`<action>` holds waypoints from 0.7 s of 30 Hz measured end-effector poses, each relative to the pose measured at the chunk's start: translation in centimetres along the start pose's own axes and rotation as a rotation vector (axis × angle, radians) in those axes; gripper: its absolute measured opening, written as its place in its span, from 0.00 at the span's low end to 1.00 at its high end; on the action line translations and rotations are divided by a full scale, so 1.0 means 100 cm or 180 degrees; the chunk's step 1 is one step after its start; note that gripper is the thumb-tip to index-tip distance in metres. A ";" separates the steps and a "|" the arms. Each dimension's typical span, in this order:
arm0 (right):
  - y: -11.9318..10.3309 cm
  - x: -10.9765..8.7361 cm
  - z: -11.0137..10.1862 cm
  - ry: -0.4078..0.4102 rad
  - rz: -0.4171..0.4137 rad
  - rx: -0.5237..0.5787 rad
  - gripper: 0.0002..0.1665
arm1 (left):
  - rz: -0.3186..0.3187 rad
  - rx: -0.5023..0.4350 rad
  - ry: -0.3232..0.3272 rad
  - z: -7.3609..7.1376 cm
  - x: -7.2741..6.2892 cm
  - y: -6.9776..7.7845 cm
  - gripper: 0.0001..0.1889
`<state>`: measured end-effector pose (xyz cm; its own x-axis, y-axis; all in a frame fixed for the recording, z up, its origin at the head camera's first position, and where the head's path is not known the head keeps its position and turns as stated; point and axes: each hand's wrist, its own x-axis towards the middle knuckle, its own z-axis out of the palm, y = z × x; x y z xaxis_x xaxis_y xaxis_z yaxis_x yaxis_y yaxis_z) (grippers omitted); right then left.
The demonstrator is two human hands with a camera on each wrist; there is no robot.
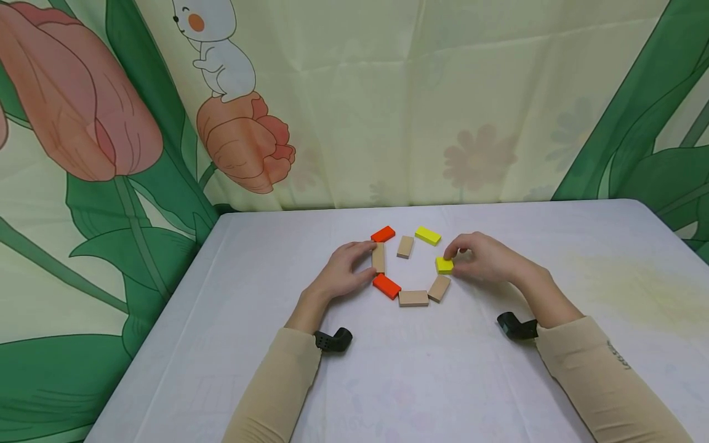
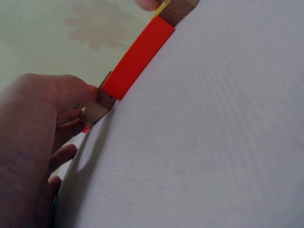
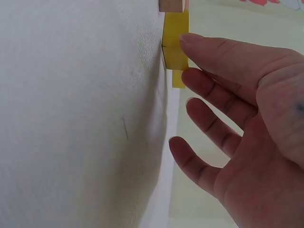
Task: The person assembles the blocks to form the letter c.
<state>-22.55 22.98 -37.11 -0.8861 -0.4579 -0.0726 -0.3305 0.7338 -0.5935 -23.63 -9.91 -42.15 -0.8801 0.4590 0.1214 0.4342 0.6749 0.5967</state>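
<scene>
Small wooden blocks form a rough ring on the white-covered table. At its left side my left hand [image 1: 346, 271] pinches a plain wood block [image 1: 379, 258] lengthwise between thumb and fingers. One red block [image 1: 383, 234] lies at that block's far end, another red block [image 1: 387, 287] at its near end. On the right, my right hand [image 1: 484, 258] pinches a yellow block [image 1: 444, 266] between thumb and index finger, and its other fingers are spread apart in the right wrist view. Just nearer than this block, a plain block [image 1: 439, 288] lies slanted.
A plain block [image 1: 413, 298] closes the ring's near side. A second yellow block [image 1: 428, 235] and a plain block [image 1: 405, 247] lie at the far side, apart from each other. Behind the table [image 1: 421, 381] hangs a flower-printed curtain [image 1: 421, 123].
</scene>
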 end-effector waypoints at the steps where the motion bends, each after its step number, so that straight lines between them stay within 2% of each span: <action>1: 0.000 0.000 0.000 -0.0004 -0.0008 0.0010 0.12 | 0.0009 -0.0002 0.0007 0.000 0.000 0.000 0.30; 21: -0.002 -0.002 0.000 -0.0074 -0.0129 0.0059 0.12 | -0.0010 -0.0033 0.0026 0.001 0.000 -0.001 0.30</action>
<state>-22.28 22.98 -36.97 -0.8642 -0.4987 -0.0668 -0.3596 0.7050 -0.6112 -23.68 -9.91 -42.26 -0.8830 0.4521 0.1258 0.4294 0.6703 0.6052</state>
